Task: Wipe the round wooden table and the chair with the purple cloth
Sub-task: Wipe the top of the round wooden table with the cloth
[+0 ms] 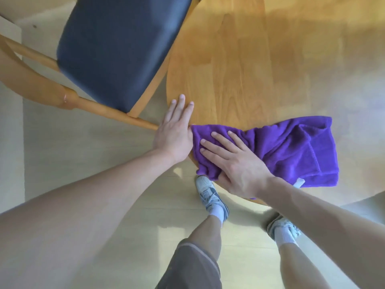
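Nearest the camera are the person's two bare legs in brown shorts (193, 265), standing on a pale floor (116, 184) in white socks and grey-and-white sneakers; the left sneaker (210, 195) has its toe just under the table's near edge, and the right sneaker (283, 226) sits further back. Both forearms reach forward from the bottom corners. The right hand (235, 163) lies flat on the purple cloth (295, 151), fingers straight and slightly spread, pressing the cloth's bunched left end against the table's near rim, where some of it hangs over the edge. The rest of the cloth spreads to the right across the tabletop, folded over itself, with a small white tag showing at its near edge. The left hand (175, 132) rests palm down on the rim just beside the cloth's left end, fingers straight and held together, holding nothing. The round wooden table (239, 65) stretches away beyond the hands, its light grain blurred. To the left, touching or very near the table's edge, stands the chair (123, 49), with a dark blue padded seat and a light wooden frame.
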Motion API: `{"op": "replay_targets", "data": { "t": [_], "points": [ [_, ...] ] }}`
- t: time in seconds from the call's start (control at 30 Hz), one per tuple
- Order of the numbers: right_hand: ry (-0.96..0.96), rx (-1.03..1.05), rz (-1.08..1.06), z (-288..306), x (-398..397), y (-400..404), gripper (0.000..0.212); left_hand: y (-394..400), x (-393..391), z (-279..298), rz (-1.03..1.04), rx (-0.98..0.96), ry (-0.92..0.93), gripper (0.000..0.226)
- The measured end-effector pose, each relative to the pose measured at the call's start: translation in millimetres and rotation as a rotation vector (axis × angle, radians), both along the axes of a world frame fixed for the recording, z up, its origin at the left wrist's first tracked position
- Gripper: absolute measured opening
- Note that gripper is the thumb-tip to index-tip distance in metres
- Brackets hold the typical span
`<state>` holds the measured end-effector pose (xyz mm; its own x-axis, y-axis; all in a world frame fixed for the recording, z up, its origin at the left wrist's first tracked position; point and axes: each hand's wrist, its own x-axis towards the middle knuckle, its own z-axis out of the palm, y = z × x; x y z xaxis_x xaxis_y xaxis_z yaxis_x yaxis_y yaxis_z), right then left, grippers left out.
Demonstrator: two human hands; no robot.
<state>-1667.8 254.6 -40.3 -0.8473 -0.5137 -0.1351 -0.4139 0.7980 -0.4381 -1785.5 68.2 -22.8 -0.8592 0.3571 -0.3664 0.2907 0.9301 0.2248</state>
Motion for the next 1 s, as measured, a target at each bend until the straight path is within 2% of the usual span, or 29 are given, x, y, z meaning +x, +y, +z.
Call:
{"op": "replay_targets", "data": {
  "t": [0.07, 0.13, 0.2, 0.33, 0.43, 0.53, 0.67, 0.73, 0.8, 0.87, 0.93, 1.0],
  "points": [
    [0.015, 0.014, 0.067, -2, 1, 22, 0.067, -5, -5, -1, -0.074, -0.066, 0.029, 0.060],
    [0.009, 0.024, -0.026, -1, 2, 38, 0.069, -5, -11, 1, -0.171, -0.154, 0.055, 0.060],
    [0.007, 0.027, -0.229, 3, 4, 37, 0.072, 0, -20, 6, -0.236, -0.194, 0.074, 0.057],
    [-0.020, 0.047, -0.704, 9, 9, -23, 0.076, 13, -45, 10, -0.352, -0.111, 0.119, 0.061],
    [-0.062, 0.049, -0.866, 9, 11, -75, 0.079, 30, -59, 3, -0.334, -0.041, 0.127, 0.065],
    [-0.034, 0.006, -0.713, 4, 27, -85, 0.073, 50, -52, -10, -0.293, -0.012, 0.139, 0.065],
    [0.060, -0.014, -0.365, -6, 53, -29, 0.065, 60, -36, -19, -0.209, 0.038, 0.184, 0.069],
    [0.092, -0.005, -0.399, -11, 64, 11, 0.065, 58, -26, -20, -0.235, 0.077, 0.184, 0.069],
    [0.100, 0.030, -0.620, -11, 70, 48, 0.068, 56, -13, -19, -0.275, 0.092, 0.173, 0.069],
    [0.070, 0.078, -0.941, -7, 67, 68, 0.072, 59, 2, -19, -0.252, 0.085, 0.154, 0.070],
    [0.004, 0.111, -1.256, 0, 51, 61, 0.077, 73, 15, -20, -0.139, 0.098, 0.136, 0.070],
    [-0.069, 0.104, -1.460, 7, 29, 35, 0.083, 91, 24, -20, -0.015, 0.100, 0.134, 0.068]
  ]
}}
